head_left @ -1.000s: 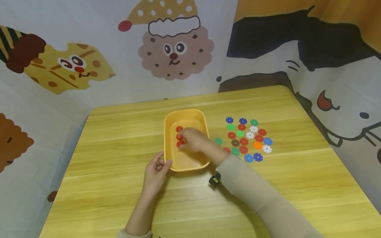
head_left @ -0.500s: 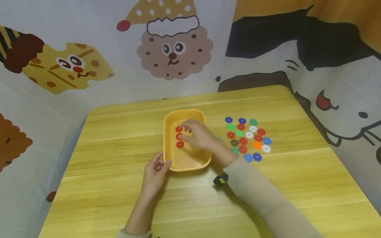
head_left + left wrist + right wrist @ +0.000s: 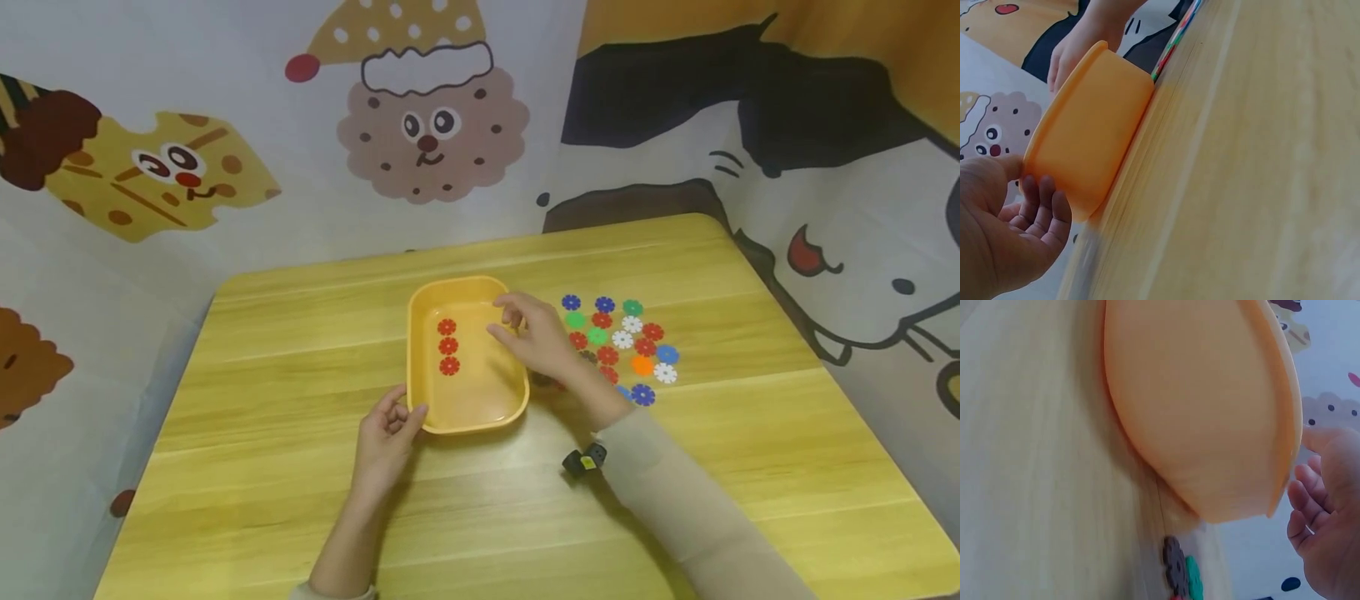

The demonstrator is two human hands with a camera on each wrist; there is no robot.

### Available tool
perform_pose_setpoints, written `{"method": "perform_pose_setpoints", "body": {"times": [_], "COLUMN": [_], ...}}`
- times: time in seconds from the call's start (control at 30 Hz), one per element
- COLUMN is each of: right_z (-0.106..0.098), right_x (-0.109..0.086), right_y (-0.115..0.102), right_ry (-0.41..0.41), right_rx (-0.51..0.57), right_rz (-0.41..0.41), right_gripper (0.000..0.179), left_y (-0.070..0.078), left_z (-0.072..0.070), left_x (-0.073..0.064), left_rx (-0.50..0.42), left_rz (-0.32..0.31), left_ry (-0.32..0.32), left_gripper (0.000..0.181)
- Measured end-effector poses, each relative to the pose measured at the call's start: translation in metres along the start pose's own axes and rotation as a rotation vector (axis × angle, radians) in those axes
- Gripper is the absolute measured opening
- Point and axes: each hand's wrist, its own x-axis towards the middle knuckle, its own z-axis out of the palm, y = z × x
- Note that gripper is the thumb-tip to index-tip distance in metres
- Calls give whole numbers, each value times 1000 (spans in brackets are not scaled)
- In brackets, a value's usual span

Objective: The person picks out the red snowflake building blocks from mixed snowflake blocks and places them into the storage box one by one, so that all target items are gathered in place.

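A yellow plastic basin (image 3: 483,387) rests on the table, with three red snowflake discs (image 3: 448,346) in a column on the left part of its floor. My left hand (image 3: 384,442) pinches the basin's near left corner. In the left wrist view, that hand (image 3: 1007,231) has its thumb at the rim and its fingers curled against the outer wall. Over the basin's right rim hovers my right hand (image 3: 546,340), fingers loosely bent and nothing between them. The right wrist view shows this hand (image 3: 1335,506) beside the rim, also holding nothing.
Loose snowflake discs in several colours lie right of the basin, among them an orange disc (image 3: 642,365) and a white disc (image 3: 665,372); my right hand and forearm hide some. The wooden table (image 3: 285,350) meets a cartoon-printed cloth (image 3: 247,50) behind. A black device (image 3: 585,460) is on my right wrist.
My right hand has let go of the red discs, lifted and moved right to the basin's right rim. All three red discs now show fully. The left hand stays at the corner.
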Motion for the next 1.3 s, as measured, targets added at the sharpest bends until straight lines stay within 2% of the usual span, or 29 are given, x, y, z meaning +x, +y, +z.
{"method": "perform_pose_setpoints", "body": {"times": [0.23, 0.33, 0.57, 0.67, 1.3], "right_z": [-15, -23, -47, -55, -75], "right_x": [-10, -15, -25, -27, -43], "right_y": [11, 19, 33, 37, 63], "right_ry": [21, 0, -77, -85, -231], "right_rx": [7, -15, -75, -110, -289], "right_rz": [33, 56, 172, 188, 304], "right_gripper": [37, 38, 41, 42, 46], "left_y": [0, 0, 1, 1, 1], "left_z": [0, 0, 0, 0, -3], "left_x": [0, -1, -1, -1, 0], "left_rx": [-12, -18, -13, -5, 5], "left_rz": [-7, -11, -8, -6, -15], "left_ry": [-14, -19, -25, -19, -14], "left_gripper": [44, 44, 44, 45, 47]}}
